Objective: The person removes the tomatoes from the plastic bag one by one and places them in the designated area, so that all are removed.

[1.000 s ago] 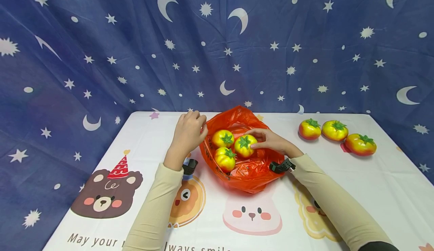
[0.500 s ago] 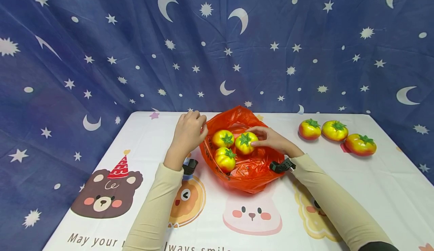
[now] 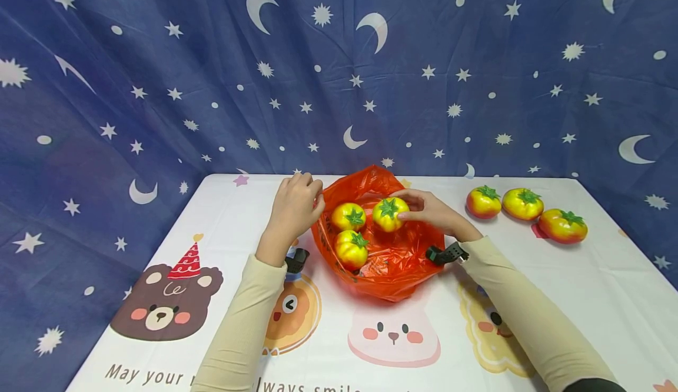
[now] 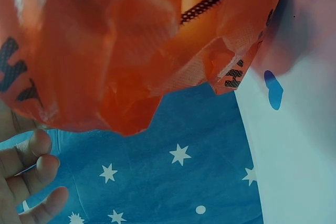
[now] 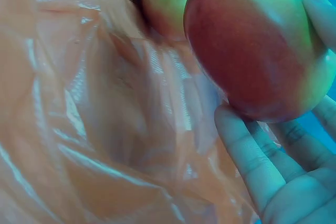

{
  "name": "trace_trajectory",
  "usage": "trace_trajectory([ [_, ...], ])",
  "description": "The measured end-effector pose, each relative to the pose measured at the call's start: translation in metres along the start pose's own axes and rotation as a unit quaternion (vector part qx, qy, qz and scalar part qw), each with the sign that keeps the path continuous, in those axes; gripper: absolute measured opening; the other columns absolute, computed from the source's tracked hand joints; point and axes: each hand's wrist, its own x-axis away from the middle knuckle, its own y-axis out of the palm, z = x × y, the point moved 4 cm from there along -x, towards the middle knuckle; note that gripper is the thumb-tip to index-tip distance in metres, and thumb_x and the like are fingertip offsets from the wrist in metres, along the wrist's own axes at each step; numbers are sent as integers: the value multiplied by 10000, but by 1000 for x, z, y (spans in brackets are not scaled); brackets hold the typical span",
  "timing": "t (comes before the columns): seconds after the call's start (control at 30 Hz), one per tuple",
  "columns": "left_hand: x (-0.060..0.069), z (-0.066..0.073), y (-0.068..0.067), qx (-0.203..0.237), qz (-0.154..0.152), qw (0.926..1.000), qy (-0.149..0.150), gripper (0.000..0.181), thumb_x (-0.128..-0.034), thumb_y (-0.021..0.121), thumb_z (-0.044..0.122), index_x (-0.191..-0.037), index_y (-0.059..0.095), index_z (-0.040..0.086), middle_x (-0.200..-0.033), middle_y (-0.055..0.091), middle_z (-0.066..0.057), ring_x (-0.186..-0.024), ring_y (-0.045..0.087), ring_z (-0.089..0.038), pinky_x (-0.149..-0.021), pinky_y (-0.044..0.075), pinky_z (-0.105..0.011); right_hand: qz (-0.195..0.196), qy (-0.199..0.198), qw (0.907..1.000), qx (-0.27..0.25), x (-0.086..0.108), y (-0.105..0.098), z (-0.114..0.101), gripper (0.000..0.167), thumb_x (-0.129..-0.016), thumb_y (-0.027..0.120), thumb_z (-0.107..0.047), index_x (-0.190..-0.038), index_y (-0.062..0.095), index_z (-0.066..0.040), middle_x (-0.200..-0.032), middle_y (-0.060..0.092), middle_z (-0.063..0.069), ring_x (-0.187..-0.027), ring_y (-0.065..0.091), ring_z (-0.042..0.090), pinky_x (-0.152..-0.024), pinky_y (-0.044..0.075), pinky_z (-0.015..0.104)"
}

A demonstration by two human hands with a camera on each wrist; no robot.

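Observation:
A red plastic bag lies with its mouth spread wide on the table. My left hand pinches its left rim; in the left wrist view its other fingers are loosely bent beside the plastic. My right hand reaches over the bag's right side and grips a yellow-and-red tomato between thumb and fingers. From the right wrist view, that tomato shows a red underside, raised off the plastic. Two more tomatoes sit inside the bag, one behind and one in front.
Three similar tomatoes stand in a row at the back right: the left one, the middle one and the right one. A white cloth with cartoon prints covers the table. Behind it hangs a blue star-patterned curtain.
My right hand has moved a little up and to the right with the tomato, away from the other two in the bag. My left hand has stayed in place.

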Motion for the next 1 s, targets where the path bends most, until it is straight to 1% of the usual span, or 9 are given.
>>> trace_trajectory([
  [0.1,0,0,0,1,-4,10000,5,74,-817,582,103,-754,608,76,-699,513,-55,-666,461,-225,-647,388,-353,61,22,10000,60,1,-5,-2,509,-851,660,-143,-1314,484,-26,-1309,519,195,-1071,578,91,-878,482,196],
  [0.27,0,1,0,10,27,10000,38,67,-815,584,100,-760,612,73,-702,518,-59,-669,471,-233,-656,400,-362,126,25,9999,-15,4,-12,-6,517,-857,652,-127,-1326,465,-13,-1324,503,207,-1043,577,31,-857,495,193],
  [0.33,0,1,0,15,37,10000,50,69,-815,583,99,-758,610,72,-701,517,-59,-669,472,-233,-657,400,-364,148,-14,9999,-39,5,-14,-9,518,-858,650,-120,-1326,462,-5,-1307,517,180,-1029,581,16,-851,500,193],
  [0.5,0,1,1,12,16,10000,27,75,-819,577,103,-761,614,72,-707,521,-60,-676,473,-233,-661,400,-358,222,-108,9997,-16,9,-20,-16,515,-856,652,-124,-1322,465,-8,-1251,551,55,-1028,591,26,-842,509,200],
  [0.77,0,3,-1,39,-21,10000,-7,69,-818,585,106,-796,636,65,-722,536,-71,-690,483,-238,-680,417,-364,287,-1,9994,182,17,-31,-25,515,-871,643,-173,-1336,460,-46,-1257,557,80,-1022,606,51,-853,506,211],
  [1.0,0,3,-1,9,-53,10000,-6,73,-820,588,115,-803,638,65,-727,541,-73,-695,484,-236,-682,414,-360,338,3,9991,257,24,-39,-37,517,-875,640,-189,-1332,454,-34,-1206,579,9,-1001,610,46,-843,511,213],
])
